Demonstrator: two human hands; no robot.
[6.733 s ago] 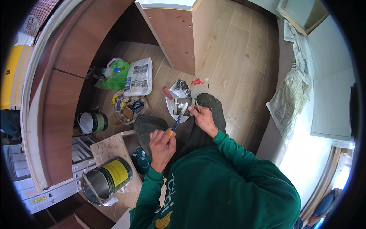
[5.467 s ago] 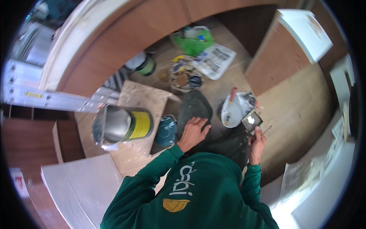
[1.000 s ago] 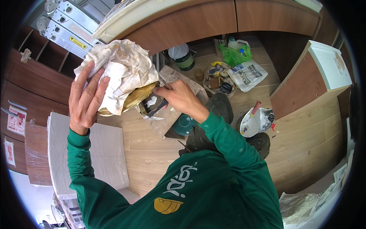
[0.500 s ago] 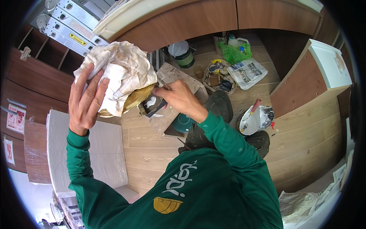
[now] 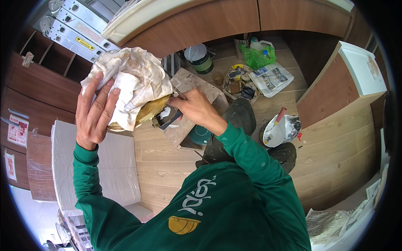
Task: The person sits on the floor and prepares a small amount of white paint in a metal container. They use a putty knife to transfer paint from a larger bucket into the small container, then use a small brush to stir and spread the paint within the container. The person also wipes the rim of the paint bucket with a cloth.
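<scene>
A crumpled, stained white cloth (image 5: 144, 79) is bunched over a shiny golden-yellow, rounded piece (image 5: 146, 113), whose lower edge shows below the folds. My left hand (image 5: 94, 113) grips the cloth from its left side, fingers spread along the folds and thumb hidden. At the right edge of the bundle, my right hand (image 5: 197, 108) is closed on a thin grey tool (image 5: 179, 93), mostly covered by the fingers. Just under that hand is a dark, box-like piece (image 5: 169, 119) with a white scrap in it; what supports it is hidden.
Below the hands stands a dusty wooden step (image 5: 190, 81). A white bucket with a red-handled brush (image 5: 278, 125) is by my shoe. Farther off are a lidded bucket (image 5: 199, 58), a tray of tools (image 5: 240, 85), a newspaper (image 5: 272, 81) and a green bag (image 5: 257, 58). An aluminium ladder (image 5: 81, 31) leans far left.
The cloth bundle has dipped very slightly, and my right hand has shifted a touch with it. Both hands keep their holds.
</scene>
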